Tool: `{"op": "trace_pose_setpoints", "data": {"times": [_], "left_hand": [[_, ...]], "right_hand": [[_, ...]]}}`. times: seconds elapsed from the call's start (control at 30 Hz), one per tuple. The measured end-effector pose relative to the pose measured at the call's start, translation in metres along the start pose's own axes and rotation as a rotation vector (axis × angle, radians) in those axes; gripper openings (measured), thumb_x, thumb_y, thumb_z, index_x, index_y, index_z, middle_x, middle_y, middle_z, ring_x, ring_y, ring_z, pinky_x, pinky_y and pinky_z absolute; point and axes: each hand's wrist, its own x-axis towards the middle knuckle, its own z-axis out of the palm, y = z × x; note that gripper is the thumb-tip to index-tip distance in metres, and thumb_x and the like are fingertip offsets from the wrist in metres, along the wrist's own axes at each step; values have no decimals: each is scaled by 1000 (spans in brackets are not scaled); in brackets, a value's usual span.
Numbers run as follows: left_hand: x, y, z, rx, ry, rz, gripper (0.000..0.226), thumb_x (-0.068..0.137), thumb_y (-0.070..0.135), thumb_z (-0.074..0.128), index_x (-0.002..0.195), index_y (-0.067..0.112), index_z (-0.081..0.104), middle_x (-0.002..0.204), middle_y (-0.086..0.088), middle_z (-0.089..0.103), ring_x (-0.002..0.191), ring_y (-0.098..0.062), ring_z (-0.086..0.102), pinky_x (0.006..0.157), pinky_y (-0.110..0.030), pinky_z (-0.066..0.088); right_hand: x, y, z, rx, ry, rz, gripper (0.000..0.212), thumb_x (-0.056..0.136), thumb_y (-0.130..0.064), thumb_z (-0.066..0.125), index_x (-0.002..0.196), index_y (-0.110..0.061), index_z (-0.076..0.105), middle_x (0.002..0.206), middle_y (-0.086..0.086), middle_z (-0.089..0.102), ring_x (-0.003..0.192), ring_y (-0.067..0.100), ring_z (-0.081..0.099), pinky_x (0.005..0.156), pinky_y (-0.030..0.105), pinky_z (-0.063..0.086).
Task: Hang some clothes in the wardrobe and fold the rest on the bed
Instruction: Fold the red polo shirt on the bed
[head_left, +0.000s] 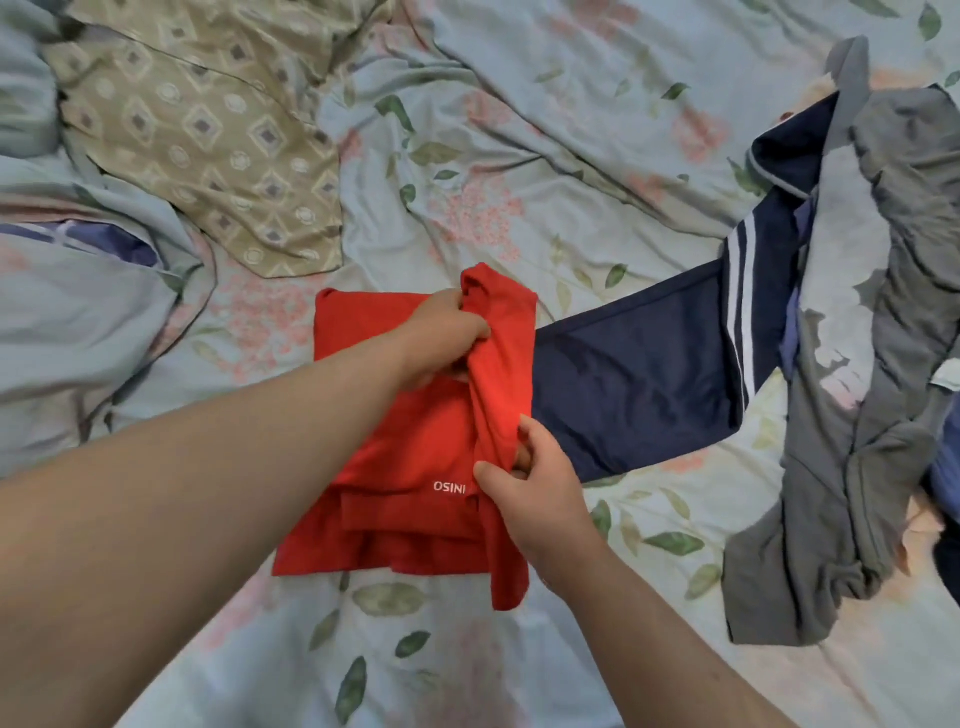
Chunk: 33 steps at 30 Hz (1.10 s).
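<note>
A red shirt (395, 467) with small white lettering lies partly folded on the bed, its right side lifted into a bunched strip. My left hand (441, 338) grips the upper end of that strip. My right hand (535, 488) pinches its lower part near the lettering. A navy garment with white stripes (649, 374) stretches out to the right, partly under the red shirt. Grey clothes (852, 415) lie crumpled at the right, over the navy garment's far end.
The bed is covered by a wrinkled pale blue floral sheet (571, 130). A tan pillow with a diamond pattern (208, 140) lies at the upper left. A bunched blue duvet (78, 312) sits at the left edge.
</note>
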Motion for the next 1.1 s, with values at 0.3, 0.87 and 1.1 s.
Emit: {"op": "trace_pose_setpoints", "data": {"times": [0.3,0.87,1.1], "left_hand": [[-15,-73,-144,78,366,2,10,92,15,52,90,10,60,78,-4,62,64,-18,58,50,-22,46],[-104,-189,-86,-449,361,-382,44,69,22,89,106,10,68,100,-11,75,88,-22,71,75,-31,55],[-154,-210,-54,-728,147,-530,25,94,8,64,118,15,65,108,-6,74,99,-24,68,80,-34,54]], "right_hand": [[17,-26,172,-209,-258,-26,57,84,-13,61,138,-24,46,81,-11,55,82,22,66,83,38,55],[29,23,94,-299,25,306,21,83,-28,75,94,-23,58,98,1,67,93,24,65,88,42,55],[-14,53,47,-20,-18,459,20,91,-23,71,109,-17,67,102,5,75,94,24,72,89,45,58]]}}
